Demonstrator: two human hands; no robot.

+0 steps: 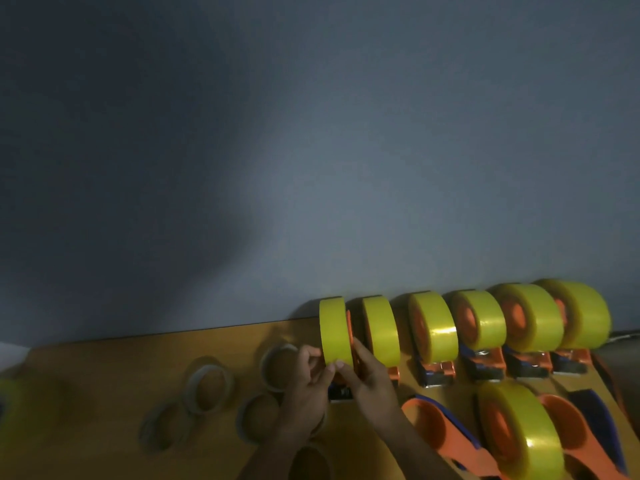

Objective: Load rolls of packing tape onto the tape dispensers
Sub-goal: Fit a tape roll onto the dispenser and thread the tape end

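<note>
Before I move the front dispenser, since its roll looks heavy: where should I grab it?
Probably by the orange handle of the front dispenser, coming from the near side: it sticks out toward you on the table, while the yellow roll is wide and smooth.

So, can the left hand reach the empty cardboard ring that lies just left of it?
Probably yes. The left hand is right beside the empty cardboard ring, with nothing between them, though it now pinches the yellow tape roll.

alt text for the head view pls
Both hands, left and right, pinch the leftmost yellow tape roll in a row of loaded orange dispensers against a wall. Empty cardboard cores lie left on the wooden table.
</note>
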